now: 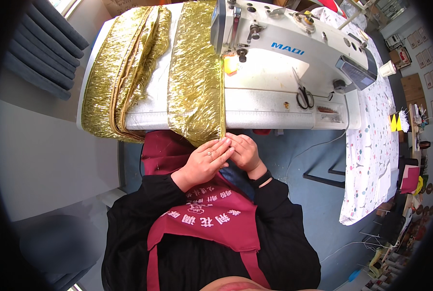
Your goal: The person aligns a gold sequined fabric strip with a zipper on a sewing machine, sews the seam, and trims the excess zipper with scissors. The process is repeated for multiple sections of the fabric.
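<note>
A wide strip of gold tinsel fringe point(192, 72) runs from under the head of the white sewing machine point(269, 41) toward me and over the table's front edge. Its right border point(222, 111) is a narrow band leading to my hands. My left hand point(204, 165) has its fingers pressed together on the strip's near end, the fingertips meeting those of the other hand. My right hand point(245, 154) closes on the same border from the right side. The thumbs and the part of the edge between the fingers are hidden.
Folded layers of gold tinsel fringe point(114, 72) lie on the left of the table. Black-handled scissors point(303, 94) rest on the machine bed, beside a small tray point(328, 110). A patterned white cloth point(371, 160) hangs at the right. Blue-grey folded fabric point(46, 48) is at upper left.
</note>
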{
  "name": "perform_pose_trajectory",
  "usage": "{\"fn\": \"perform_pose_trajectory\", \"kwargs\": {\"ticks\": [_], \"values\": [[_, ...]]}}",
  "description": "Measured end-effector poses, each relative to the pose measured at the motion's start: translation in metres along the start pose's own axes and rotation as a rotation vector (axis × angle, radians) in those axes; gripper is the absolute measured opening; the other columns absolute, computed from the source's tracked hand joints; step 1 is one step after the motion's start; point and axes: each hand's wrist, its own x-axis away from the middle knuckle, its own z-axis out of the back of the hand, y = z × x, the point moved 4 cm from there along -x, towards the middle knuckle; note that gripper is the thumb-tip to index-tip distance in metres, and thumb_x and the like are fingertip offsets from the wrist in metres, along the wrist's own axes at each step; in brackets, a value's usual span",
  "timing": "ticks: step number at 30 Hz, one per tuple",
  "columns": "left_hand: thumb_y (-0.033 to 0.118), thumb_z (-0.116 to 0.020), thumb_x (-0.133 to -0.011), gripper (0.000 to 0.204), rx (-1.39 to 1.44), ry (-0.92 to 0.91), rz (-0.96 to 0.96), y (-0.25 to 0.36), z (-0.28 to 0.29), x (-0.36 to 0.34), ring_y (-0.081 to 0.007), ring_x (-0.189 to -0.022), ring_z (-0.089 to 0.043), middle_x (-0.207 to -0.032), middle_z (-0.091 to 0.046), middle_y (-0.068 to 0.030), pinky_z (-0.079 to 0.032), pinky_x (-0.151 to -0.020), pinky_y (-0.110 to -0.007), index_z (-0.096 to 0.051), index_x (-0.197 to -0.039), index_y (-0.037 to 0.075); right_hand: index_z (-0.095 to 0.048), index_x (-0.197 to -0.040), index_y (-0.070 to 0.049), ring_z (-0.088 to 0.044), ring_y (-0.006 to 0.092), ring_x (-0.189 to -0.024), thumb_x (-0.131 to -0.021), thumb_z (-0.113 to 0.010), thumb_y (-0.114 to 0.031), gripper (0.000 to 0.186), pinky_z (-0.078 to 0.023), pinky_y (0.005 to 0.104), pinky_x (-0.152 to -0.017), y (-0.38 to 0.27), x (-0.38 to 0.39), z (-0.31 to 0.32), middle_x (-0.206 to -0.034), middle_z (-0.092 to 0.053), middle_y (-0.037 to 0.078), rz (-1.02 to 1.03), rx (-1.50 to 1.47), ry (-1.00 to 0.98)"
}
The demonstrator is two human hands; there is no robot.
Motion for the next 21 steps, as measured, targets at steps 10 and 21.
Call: {"fn": "perform_pose_trajectory", "kwargs": {"ticks": [10,21], "values": [[0.026,-0.070,-0.095,0.051,0.001,0.006,0.003,0.0013,-0.0019,-0.0028,-0.0302,-0.132,-0.061,-0.146,-0.060,-0.0178,-0.046,-0.114,-0.045,-0.062,-0.139,0.001,-0.072,-0.102,-0.002,-0.070,0.0261,-0.114,-0.090,-0.063,-0.014,0.020,-0.055,0.0407,-0.094,0.0047,0.0035,-0.0023,-0.119,-0.074,0.014,-0.012,0.005,0.004],[0.025,-0.071,-0.094,0.051,-0.005,0.012,-0.007,0.0004,-0.0010,-0.0052,-0.0299,-0.131,-0.062,-0.146,-0.060,-0.0180,-0.047,-0.112,-0.045,-0.062,-0.139,0.001,-0.073,-0.100,-0.002,-0.072,0.0278,-0.111,-0.087,-0.068,-0.012,0.017,-0.058,0.0407,-0.091,0.0066,-0.0002,0.0005,-0.122,-0.073,0.016,0.005,-0.015,0.006]]}}
